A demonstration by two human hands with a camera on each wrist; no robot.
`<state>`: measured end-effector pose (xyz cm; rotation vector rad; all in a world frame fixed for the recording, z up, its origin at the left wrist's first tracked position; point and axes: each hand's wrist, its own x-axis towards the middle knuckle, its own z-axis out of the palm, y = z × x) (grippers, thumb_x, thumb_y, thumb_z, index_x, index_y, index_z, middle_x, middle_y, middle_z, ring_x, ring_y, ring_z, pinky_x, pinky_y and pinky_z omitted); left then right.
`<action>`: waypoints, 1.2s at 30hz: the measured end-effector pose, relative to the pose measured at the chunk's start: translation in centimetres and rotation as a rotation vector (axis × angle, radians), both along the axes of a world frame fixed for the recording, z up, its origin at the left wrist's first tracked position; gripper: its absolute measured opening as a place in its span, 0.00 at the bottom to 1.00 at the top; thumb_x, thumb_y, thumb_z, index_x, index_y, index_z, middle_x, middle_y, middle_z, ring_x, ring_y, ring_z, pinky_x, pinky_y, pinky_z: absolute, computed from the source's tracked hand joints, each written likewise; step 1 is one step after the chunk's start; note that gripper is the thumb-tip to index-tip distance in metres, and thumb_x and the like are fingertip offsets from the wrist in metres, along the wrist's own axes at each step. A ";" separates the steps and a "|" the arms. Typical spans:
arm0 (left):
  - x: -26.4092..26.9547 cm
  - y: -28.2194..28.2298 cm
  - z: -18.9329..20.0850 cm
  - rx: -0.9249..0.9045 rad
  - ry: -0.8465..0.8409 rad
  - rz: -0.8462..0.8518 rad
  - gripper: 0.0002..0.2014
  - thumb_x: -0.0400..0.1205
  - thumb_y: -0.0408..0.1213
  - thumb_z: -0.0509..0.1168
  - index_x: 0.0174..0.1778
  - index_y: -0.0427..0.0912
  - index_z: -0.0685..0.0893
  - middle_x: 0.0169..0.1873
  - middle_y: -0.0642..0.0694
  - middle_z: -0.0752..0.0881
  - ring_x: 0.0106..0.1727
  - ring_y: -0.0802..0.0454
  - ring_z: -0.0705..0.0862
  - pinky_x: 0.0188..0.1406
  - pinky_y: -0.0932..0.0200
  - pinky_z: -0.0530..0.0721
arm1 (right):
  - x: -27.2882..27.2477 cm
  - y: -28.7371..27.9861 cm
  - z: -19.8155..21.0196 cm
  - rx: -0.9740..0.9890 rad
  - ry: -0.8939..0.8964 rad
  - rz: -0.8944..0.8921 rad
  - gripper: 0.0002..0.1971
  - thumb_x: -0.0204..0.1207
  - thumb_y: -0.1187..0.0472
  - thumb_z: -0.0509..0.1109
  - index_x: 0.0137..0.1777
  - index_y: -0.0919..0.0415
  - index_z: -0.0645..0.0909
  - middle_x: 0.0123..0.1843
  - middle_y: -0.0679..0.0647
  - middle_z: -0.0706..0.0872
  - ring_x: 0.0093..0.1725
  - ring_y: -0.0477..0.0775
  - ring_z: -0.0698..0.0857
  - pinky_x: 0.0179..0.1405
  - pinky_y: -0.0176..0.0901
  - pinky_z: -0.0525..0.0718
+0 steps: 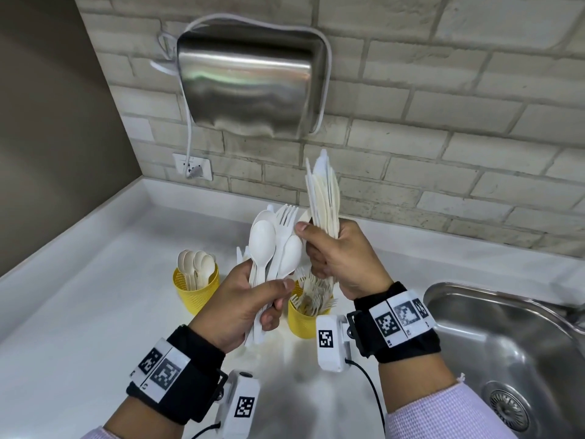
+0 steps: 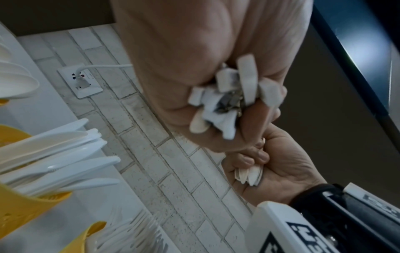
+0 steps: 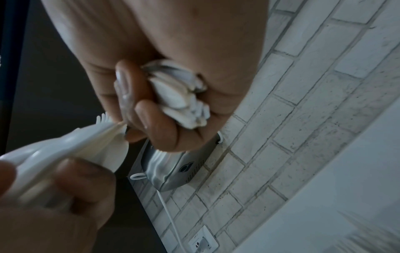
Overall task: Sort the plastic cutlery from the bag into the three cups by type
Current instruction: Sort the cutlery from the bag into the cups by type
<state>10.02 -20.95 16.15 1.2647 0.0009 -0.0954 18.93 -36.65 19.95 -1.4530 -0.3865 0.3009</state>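
Note:
My left hand (image 1: 269, 299) grips a mixed bundle of white spoons and forks (image 1: 273, 245) by the handles, heads up. Beside it, my right hand (image 1: 316, 248) grips a bundle of white knives (image 1: 323, 191), blades pointing up; its thumb touches the left bundle. Below stand yellow cups: one with spoons (image 1: 196, 289), one with forks (image 1: 305, 315). The third is mostly hidden behind my left hand; the left wrist view shows this knife cup (image 2: 26, 210) with its knives (image 2: 65, 154). The handle ends (image 3: 184, 102) stick out of my right fist.
A steel sink (image 1: 506, 343) is sunk into the white counter (image 1: 95, 296) at the right. A metal hand dryer (image 1: 250, 87) hangs on the brick wall above the cups, its cord running to a wall outlet (image 1: 193, 166).

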 end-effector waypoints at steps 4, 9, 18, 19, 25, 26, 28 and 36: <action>-0.2 0.0 0.1 -0.009 -0.001 0.003 0.05 0.77 0.30 0.70 0.43 0.34 0.79 0.26 0.40 0.73 0.18 0.51 0.64 0.22 0.63 0.66 | 0.0 -0.5 0.1 -0.067 -0.001 0.081 0.18 0.87 0.60 0.69 0.35 0.65 0.75 0.26 0.58 0.71 0.15 0.49 0.63 0.22 0.42 0.58; -0.2 0.0 0.3 0.021 -0.019 0.014 0.05 0.77 0.30 0.69 0.42 0.34 0.79 0.26 0.39 0.73 0.19 0.50 0.64 0.23 0.63 0.66 | 0.0 0.0 -0.4 0.059 -0.025 -0.081 0.13 0.87 0.59 0.69 0.39 0.61 0.82 0.36 0.70 0.79 0.16 0.53 0.65 0.22 0.39 0.62; -0.2 -0.3 0.8 0.106 -0.017 0.074 0.09 0.77 0.32 0.72 0.50 0.34 0.82 0.27 0.39 0.76 0.20 0.48 0.68 0.22 0.60 0.69 | -0.8 0.6 -1.2 0.277 0.206 -0.111 0.08 0.79 0.64 0.75 0.48 0.69 0.81 0.35 0.62 0.81 0.13 0.48 0.65 0.18 0.35 0.63; -0.2 -0.4 0.9 0.129 -0.028 0.083 0.08 0.78 0.32 0.72 0.50 0.34 0.82 0.27 0.40 0.77 0.20 0.48 0.68 0.22 0.60 0.69 | -0.8 0.7 -1.3 0.285 0.215 -0.121 0.08 0.80 0.64 0.75 0.49 0.70 0.82 0.36 0.63 0.81 0.13 0.48 0.65 0.18 0.35 0.63; -0.7 -0.9 2.1 0.431 -0.169 0.125 0.10 0.85 0.26 0.69 0.50 0.47 0.82 0.25 0.53 0.82 0.22 0.54 0.76 0.27 0.60 0.75 | 0.1 0.8 -1.3 0.533 0.354 -0.369 0.09 0.88 0.60 0.67 0.46 0.62 0.79 0.35 0.61 0.90 0.23 0.53 0.79 0.20 0.38 0.74; -0.8 -1.0 2.2 0.511 -0.210 0.150 0.11 0.85 0.27 0.69 0.54 0.50 0.83 0.27 0.58 0.86 0.25 0.60 0.80 0.30 0.65 0.77 | 0.4 0.6 -1.4 0.594 0.397 -0.403 0.09 0.88 0.59 0.66 0.45 0.61 0.78 0.34 0.59 0.89 0.25 0.54 0.82 0.23 0.38 0.79; -0.7 -0.9 2.0 0.719 -0.286 0.265 0.12 0.83 0.32 0.71 0.59 0.52 0.83 0.38 0.62 0.90 0.38 0.63 0.87 0.38 0.64 0.82 | 0.9 0.3 -1.7 0.727 0.468 -0.455 0.10 0.88 0.58 0.66 0.45 0.59 0.77 0.32 0.56 0.85 0.31 0.55 0.87 0.30 0.42 0.84; -0.3 -0.4 1.5 1.205 -0.281 0.526 0.16 0.76 0.38 0.71 0.55 0.52 0.73 0.34 0.49 0.85 0.37 0.39 0.83 0.30 0.51 0.77 | 0.2 -0.4 -0.7 0.743 0.220 -0.536 0.11 0.88 0.55 0.68 0.43 0.55 0.75 0.26 0.52 0.70 0.20 0.49 0.70 0.23 0.40 0.72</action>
